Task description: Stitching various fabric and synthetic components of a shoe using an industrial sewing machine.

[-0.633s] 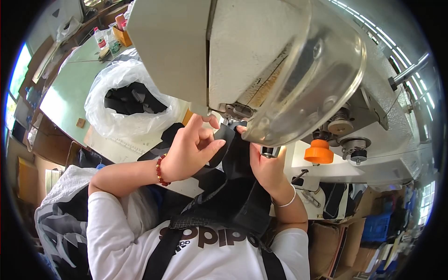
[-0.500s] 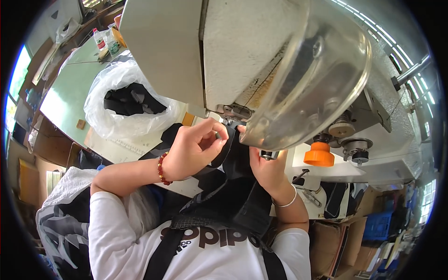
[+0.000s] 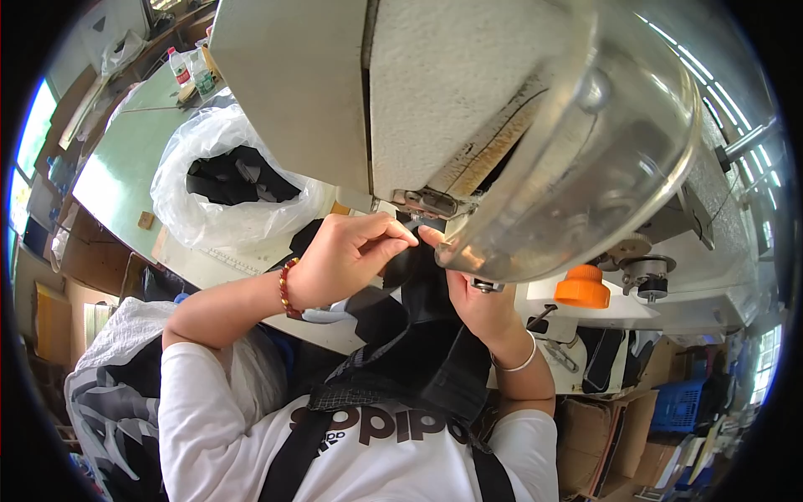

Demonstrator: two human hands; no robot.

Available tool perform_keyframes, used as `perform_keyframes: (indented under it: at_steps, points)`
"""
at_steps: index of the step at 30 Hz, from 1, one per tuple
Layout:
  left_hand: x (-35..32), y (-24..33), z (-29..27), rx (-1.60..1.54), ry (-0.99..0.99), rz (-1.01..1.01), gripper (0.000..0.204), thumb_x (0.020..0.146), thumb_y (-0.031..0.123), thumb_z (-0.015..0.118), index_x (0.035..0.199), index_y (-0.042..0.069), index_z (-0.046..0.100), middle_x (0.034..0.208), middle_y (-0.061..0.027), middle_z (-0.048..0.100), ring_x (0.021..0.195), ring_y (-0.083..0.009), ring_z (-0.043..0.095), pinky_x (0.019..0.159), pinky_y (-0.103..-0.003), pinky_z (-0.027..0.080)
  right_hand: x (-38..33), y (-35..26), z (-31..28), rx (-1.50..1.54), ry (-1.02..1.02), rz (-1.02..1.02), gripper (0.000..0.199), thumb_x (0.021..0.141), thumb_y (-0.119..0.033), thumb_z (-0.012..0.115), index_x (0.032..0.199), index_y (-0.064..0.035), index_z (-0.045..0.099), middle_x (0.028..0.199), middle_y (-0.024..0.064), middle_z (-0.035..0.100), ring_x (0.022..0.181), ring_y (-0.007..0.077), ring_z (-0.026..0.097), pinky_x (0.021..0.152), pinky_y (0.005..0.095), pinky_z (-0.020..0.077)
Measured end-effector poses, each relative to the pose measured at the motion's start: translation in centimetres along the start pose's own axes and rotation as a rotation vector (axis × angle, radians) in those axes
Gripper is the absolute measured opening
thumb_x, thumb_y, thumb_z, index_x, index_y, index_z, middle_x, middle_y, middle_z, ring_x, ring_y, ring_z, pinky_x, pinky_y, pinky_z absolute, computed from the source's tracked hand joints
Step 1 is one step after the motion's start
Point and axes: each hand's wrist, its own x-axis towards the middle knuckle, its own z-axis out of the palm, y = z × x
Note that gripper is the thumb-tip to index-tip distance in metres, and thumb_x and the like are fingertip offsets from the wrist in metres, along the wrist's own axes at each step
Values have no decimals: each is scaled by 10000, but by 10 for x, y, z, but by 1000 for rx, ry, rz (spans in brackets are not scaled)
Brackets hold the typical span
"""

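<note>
My left hand, with a beaded bracelet at the wrist, is closed in a pinch at the edge of a black fabric piece, just in front of the sewing machine's presser area. My right hand grips the same fabric from the right, partly behind a clear curved guard; one fingertip nearly meets my left fingertips. The fabric hangs from the needle area down toward my lap. Beneath my left wrist shows a pale grey-blue object, its kind unclear.
The machine head fills the upper middle. An orange cap and metal wheels sit to its right. At left, a clear plastic bag holds black pieces on the green table. Cardboard boxes and a blue crate stand lower right.
My left hand has moved slightly inward, its fingertips now pressed together at the fabric edge beside my right fingertip. The pale object under the left wrist has come into view.
</note>
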Motion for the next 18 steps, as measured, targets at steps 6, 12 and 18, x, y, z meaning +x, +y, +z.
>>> perform_keyframes:
  at_steps: [6, 12, 18]
  points:
    - [2, -40, -26, 626, -15, 696, 372, 829, 50, 734, 1182, 168, 752, 972, -6, 706, 754, -136, 673, 641, -299, 560, 0, 3, -7, -332, -63, -139, 339, 906, 98, 664, 1158, -82, 799, 1039, 73, 781, 836, 240, 707, 790, 360, 560]
    - [13, -58, -7, 736, 127, 1108, 457, 722, 47, 752, 1155, 189, 775, 1162, 6, 625, 1048, -175, 611, 769, -297, 549, -3, 8, 0, -54, -68, -45, 283, 960, 66, 633, 1201, -11, 761, 1176, 105, 780, 974, 232, 746, 882, 352, 581]
    - [28, -21, -14, 774, -18, 1182, 287, 752, 26, 733, 1037, 34, 771, 968, -34, 663, 934, -194, 671, 754, -285, 610, 0, -3, 0, 33, -138, -22, 301, 979, 31, 643, 1275, 38, 699, 1198, 124, 760, 893, 195, 718, 847, 331, 571]
